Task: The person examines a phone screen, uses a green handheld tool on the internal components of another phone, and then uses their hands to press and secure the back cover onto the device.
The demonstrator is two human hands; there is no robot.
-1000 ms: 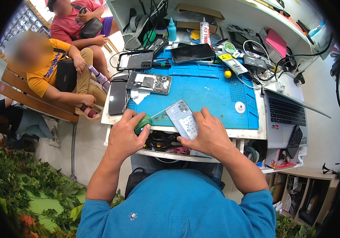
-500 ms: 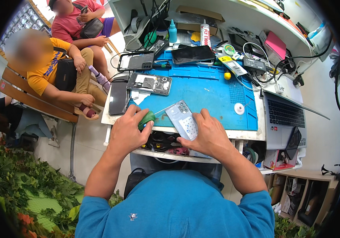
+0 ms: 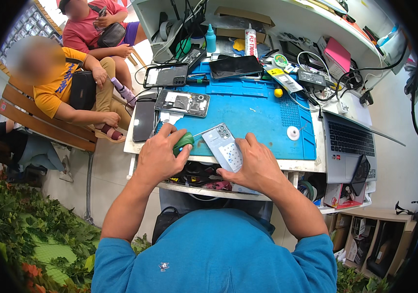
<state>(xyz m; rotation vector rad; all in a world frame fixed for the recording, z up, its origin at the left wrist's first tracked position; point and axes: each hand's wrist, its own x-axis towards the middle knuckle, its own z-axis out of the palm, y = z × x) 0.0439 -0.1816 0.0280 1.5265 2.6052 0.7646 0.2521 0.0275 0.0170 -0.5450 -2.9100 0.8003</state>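
My left hand [image 3: 157,155] is closed round the green handle of a screwdriver [image 3: 184,142]. Its thin metal shaft reaches right to the upper left edge of a silver-grey smartphone [image 3: 215,140]. The phone lies tilted at the front of the blue work mat, its camera lenses at the top and a pale, blue-spotted patch lower down. My right hand [image 3: 260,167] grips the phone's lower right side between thumb and fingers. Whether the screwdriver tip sits in a gap at the edge is too small to tell.
Beyond my left hand lie an opened phone [image 3: 183,103], a dark phone [image 3: 144,119] and a phone frame [image 3: 166,75]. A black phone [image 3: 235,67] rests at the mat's back. A laptop [image 3: 349,141] stands right; an open drawer [image 3: 209,189] is below. Two people sit at left.
My left hand and the screwdriver have shifted very slightly to the right and up. The phone and my right hand have hardly moved.
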